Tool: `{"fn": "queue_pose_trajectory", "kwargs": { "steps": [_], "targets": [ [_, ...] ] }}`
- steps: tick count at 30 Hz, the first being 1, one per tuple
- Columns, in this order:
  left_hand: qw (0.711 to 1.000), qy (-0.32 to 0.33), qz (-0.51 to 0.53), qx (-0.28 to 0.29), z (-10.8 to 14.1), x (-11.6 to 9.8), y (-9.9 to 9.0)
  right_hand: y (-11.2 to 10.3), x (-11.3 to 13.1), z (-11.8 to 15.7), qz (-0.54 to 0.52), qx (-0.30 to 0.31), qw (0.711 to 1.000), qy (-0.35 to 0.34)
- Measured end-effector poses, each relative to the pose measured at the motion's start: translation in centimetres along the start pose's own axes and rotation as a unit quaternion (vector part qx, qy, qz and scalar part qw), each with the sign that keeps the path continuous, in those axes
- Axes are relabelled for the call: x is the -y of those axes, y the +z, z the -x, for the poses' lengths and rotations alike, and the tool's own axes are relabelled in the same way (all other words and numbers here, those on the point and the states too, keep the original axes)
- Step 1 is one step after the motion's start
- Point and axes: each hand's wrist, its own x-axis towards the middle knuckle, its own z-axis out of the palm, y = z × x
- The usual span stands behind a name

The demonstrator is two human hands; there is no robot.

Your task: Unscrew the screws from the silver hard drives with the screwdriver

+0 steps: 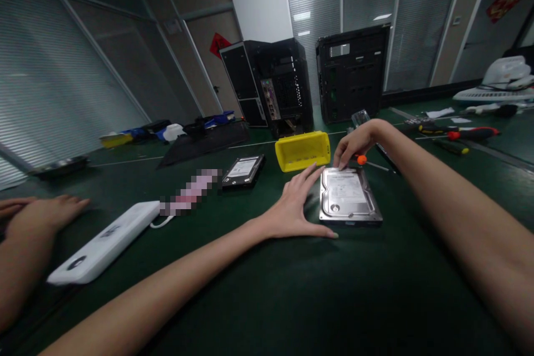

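In the head view, the hard drive (346,194) being handled lies flat, label up, on the dark green bench (258,283), between the person's two hands. The left hand (294,203) spreads around its left side, that grip wide, thumb and fingers well apart; the right hand (352,142) has its fingertips at the far edge, and I cannot tell whether its grip is closed on anything.

As for progress, the drive seems to be in place but not opened: its metal cover looks on, and its screws are too small to check. Any dismantling would thus be left to do. The second drive (244,171) lies apart to the left and also looks whole.

Counted: two drives, two dark computer cases ( (287,83) and (352,75)) standing behind, one yellow tray (301,146) holding small bits too tiny to count, one orange-ended screwdriver (362,160) beside the right hand, and one long white device (106,242). At the far left, at least one hand of another person (50,214) rests by the bench.
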Motion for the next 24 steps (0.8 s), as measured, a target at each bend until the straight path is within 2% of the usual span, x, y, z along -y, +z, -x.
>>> {"fn": "queue_pose_trajectory", "kwargs": {
  "steps": [5, 7, 13, 18, 22, 24],
  "targets": [
    [0.995, 0.034, 0.023, 0.086, -0.4, -0.8, -0.1, 1.0, 2.2, -0.2, 0.034, 0.042, 0.998, -0.022],
    [0.994, 0.033, 0.039, 0.099, -0.6, -0.9, 0.1, 1.3, 2.8, 0.0, 0.053, 0.043, 0.997, -0.022],
    [0.993, -0.043, 0.106, -0.006, -1.6, 0.7, 0.9, 1.8, 3.6, 1.0, 0.094, 0.049, 0.994, -0.033],
    [0.989, -0.076, 0.129, -0.017, -1.1, 2.0, 1.1, 2.5, 4.9, 0.7, 0.106, 0.077, 0.989, -0.073],
    [0.985, -0.082, 0.145, -0.038, -0.3, 2.9, 1.0, 2.4, 5.2, 0.7, 0.087, 0.027, 0.993, -0.079],
    [0.985, -0.08, 0.15, -0.034, -0.1, 3.1, 1.0, 1.9, 4.5, 1.2, 0.062, -0.037, 0.996, -0.058]
  ]
}}
